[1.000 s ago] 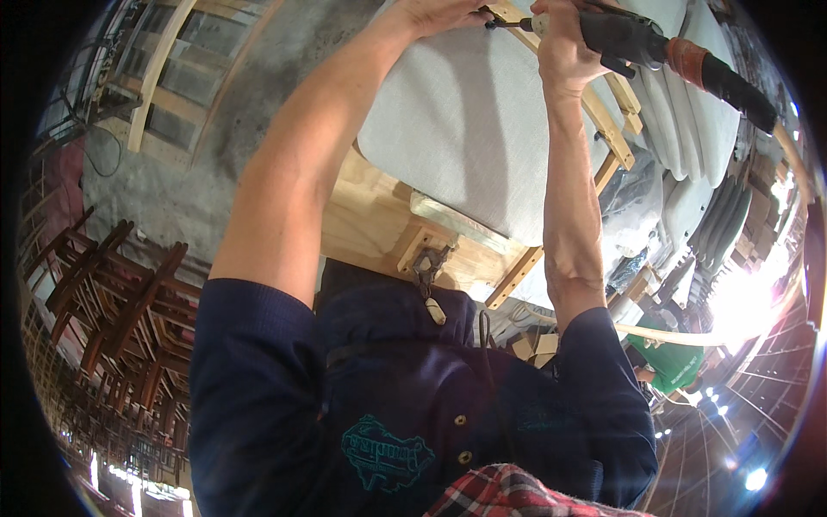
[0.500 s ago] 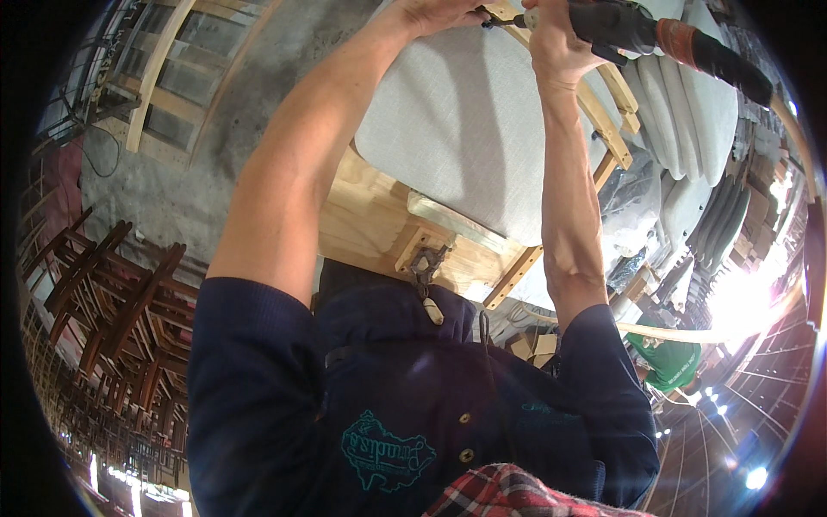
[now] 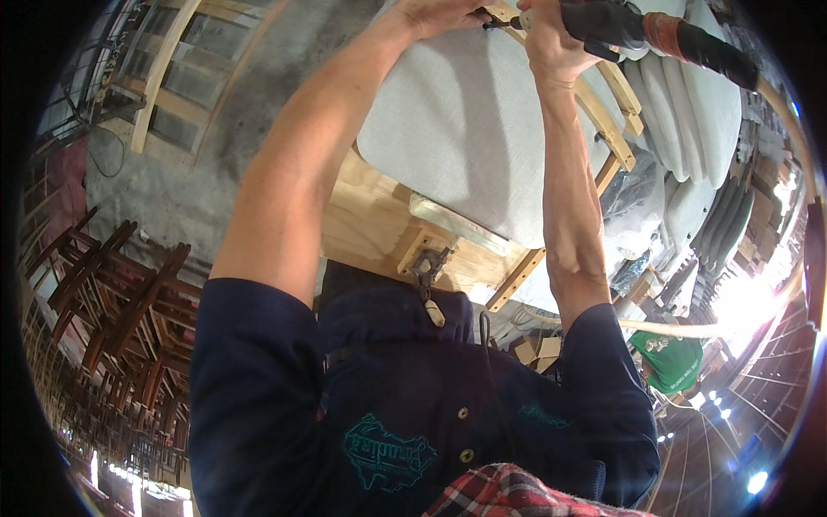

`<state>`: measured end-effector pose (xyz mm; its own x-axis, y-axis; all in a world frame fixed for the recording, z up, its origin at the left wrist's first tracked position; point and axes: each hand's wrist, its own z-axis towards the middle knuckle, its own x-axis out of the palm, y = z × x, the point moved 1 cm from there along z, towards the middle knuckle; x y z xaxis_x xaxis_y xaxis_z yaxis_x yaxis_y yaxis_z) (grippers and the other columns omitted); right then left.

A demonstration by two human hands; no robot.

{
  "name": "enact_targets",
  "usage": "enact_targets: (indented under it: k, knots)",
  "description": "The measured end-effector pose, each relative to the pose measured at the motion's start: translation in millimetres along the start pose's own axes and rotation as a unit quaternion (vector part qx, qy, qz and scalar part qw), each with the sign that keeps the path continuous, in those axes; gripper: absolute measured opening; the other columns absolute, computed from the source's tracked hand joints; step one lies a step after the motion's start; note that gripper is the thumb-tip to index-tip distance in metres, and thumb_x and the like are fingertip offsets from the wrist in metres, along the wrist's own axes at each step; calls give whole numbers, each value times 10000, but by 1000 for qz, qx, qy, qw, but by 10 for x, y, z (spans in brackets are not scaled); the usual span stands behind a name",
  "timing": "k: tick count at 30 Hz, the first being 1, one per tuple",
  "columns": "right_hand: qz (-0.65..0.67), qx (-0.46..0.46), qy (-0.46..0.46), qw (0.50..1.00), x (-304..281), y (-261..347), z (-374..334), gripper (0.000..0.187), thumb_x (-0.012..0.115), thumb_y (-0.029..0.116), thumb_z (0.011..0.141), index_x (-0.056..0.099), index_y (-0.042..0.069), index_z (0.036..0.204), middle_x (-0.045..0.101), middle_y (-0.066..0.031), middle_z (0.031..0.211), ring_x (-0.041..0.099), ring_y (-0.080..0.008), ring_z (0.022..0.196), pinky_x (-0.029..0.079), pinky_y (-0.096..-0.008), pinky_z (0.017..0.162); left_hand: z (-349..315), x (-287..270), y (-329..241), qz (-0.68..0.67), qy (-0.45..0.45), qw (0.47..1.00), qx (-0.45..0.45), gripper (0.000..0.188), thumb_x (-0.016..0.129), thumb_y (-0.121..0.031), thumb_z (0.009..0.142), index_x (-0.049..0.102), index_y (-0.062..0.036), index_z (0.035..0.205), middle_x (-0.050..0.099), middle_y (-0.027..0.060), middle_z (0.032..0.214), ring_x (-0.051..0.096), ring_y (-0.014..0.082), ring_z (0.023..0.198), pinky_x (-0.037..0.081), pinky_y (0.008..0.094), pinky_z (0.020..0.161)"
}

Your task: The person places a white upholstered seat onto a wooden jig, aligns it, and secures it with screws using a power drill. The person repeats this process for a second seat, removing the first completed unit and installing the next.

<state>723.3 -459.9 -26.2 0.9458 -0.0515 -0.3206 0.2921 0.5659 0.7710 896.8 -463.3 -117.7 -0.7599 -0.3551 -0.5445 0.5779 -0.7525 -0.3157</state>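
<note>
At the upper edge, my right hand (image 3: 551, 47) is closed round a black power driver (image 3: 607, 26) with an orange band and a thick black rear end. Its thin dark bit points left, toward the fingers of my left hand (image 3: 435, 15). These fingers are bent together beside a small dark piece (image 3: 489, 21) by a pale wooden strip; what they hold is too small to make out. Below both hands lies a large grey fabric-covered panel (image 3: 457, 112) with rounded corners. The upper edge cuts off part of my left hand.
A plywood board (image 3: 370, 211) with a metal fitting (image 3: 426, 265) lies between the panel and my body. Grey cushions (image 3: 680, 112) are stacked on the right. Brown wooden frames (image 3: 112, 293) stand at left. A person in a green shirt (image 3: 672, 358) is at lower right.
The power driver and my right hand have shifted slightly to the left. My left hand stays almost in place, and the panel shifts only slightly in view.
</note>
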Motion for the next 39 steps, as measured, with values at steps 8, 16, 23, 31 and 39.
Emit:
enact_targets:
  k: [8,16,23,31,39]
  knots:
    - [53,26,31,998,7,-14,-16,216,652,69,930,597,11,1131,643,-30,811,591,-117,708,489,-286,662,-11,24,20,-11,-4,1000,0,379,811,-175,757,575,-224,1049,589,43,927,600,311,964,445,471,849]
    - [66,29,5,997,69,67,-40,166,645,67,940,588,27,1090,643,-29,800,587,-115,707,491,-287,665,-20,35,30,14,-12,1000,4,435,811,-174,749,549,-233,1092,573,41,933,591,307,965,436,474,858]
    - [73,36,-21,996,73,113,-53,176,682,65,916,608,21,1069,641,-25,772,593,-120,686,506,-286,670,-31,16,29,8,18,1000,0,443,816,-176,738,559,-215,1096,572,56,969,577,314,986,432,476,867]
    - [124,25,-22,992,99,95,-40,192,697,53,905,604,26,1071,656,-45,789,617,-134,699,515,-303,650,-43,17,26,20,22,999,-13,403,817,-192,746,555,-197,1051,571,63,962,577,321,983,431,477,867]
    - [69,32,-21,997,117,143,0,153,695,41,893,632,30,1032,666,-36,790,633,-136,696,524,-300,647,-40,-11,-1,9,15,1000,-19,368,816,-196,752,574,-200,1029,581,51,948,585,312,1006,438,471,883]
